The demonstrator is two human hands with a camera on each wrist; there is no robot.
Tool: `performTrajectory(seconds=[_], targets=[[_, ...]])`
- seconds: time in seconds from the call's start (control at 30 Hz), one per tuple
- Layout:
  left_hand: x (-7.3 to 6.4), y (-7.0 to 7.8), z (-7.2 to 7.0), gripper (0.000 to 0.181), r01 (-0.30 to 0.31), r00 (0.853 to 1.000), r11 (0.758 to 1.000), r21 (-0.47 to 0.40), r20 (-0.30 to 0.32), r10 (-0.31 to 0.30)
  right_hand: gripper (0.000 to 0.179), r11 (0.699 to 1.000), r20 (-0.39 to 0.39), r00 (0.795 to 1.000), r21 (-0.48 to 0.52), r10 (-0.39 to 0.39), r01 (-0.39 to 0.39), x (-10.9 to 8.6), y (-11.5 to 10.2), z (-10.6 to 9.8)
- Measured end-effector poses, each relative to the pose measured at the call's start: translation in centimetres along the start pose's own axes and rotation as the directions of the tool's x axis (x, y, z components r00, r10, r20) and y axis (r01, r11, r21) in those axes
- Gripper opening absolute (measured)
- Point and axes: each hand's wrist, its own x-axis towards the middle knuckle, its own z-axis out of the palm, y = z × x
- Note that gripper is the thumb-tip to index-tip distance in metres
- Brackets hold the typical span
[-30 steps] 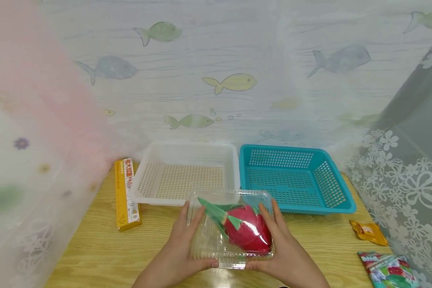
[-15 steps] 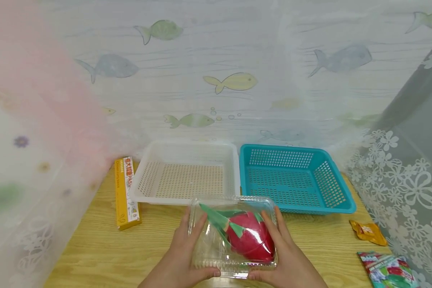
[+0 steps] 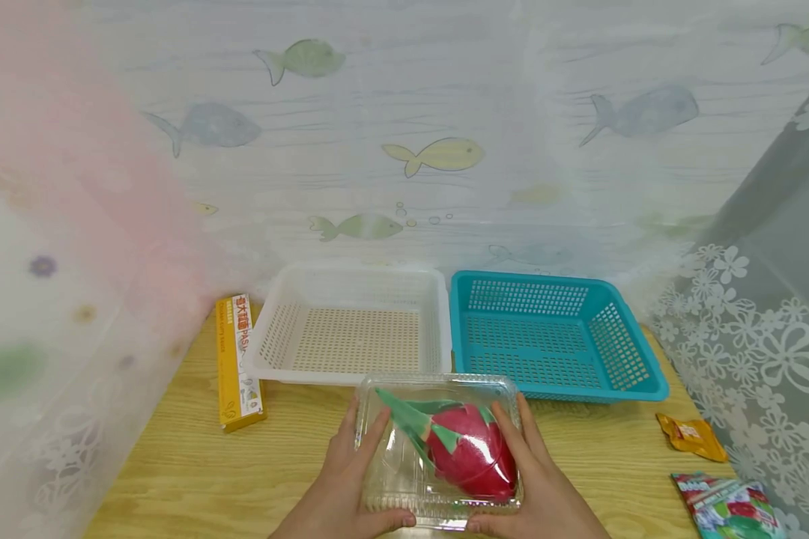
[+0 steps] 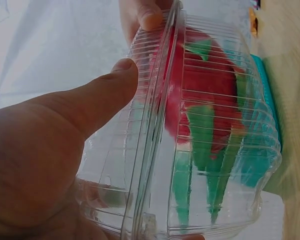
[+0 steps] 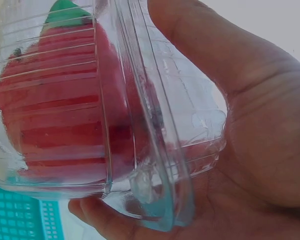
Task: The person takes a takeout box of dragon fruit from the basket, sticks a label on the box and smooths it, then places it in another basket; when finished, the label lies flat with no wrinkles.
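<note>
A clear plastic clamshell box [image 3: 404, 479] is held between both hands at the front middle of the table, its lid closed. Inside lies a red dragon fruit [image 3: 475, 449] with long green leaves pointing to the upper left. My left hand [image 3: 350, 471] grips the box's left side, thumb along the near edge and fingers over the far side. On the opposite side my right hand [image 3: 539, 479] grips it likewise. In the left wrist view the left thumb [image 4: 110, 90] presses the ribbed wall beside the rim. The right wrist view shows the right palm [image 5: 270, 135] against the box's end.
Behind the box stand a white basket [image 3: 270, 370] and a teal basket [image 3: 637, 393], side by side. A yellow pasta box [image 3: 229, 367] lies at the left. Toward the right edge are an orange packet [image 3: 691, 436] and a colourful bag [image 3: 728, 505]. Patterned curtains surround the wooden table [image 3: 195, 479].
Both hands have drawn the clamshell box a little toward the person, away from the baskets. Their grip on it looks the same, and the dragon fruit stays inside.
</note>
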Motion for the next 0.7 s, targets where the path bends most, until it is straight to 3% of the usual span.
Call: performTrajectory(seconds=[0.23, 0.5, 0.6, 0.7], targets=[[-0.2, -0.7, 0.6, 0.119, -0.043, 0.999, 0.999, -0.014, -0.008, 0.043, 0.13, 0.998, 0.002, 0.998, -0.014, -0.058, 0.058, 0.1, 1.0, 0.3], [-0.3, -1.9, 1.6, 0.121, -0.185, 0.978, 0.98, 0.074, -0.08, 0.191, 0.134, 0.994, -0.026, 0.995, -0.043, -0.101, 0.1, 0.2, 2.5, 0.9], [-0.2, -2.0, 1.8, 0.121, -0.161, 0.985, 0.985, 0.057, -0.052, 0.164, 0.134, 0.993, -0.021, 0.994, -0.045, -0.11, 0.109, 0.3, 2.9, 1.1], [-0.2, -1.9, 1.8, 0.121, -0.091, 0.996, 0.996, 0.007, -0.017, 0.091, 0.134, 0.992, -0.013, 0.994, -0.057, -0.11, 0.109, 0.4, 3.1, 1.2]])
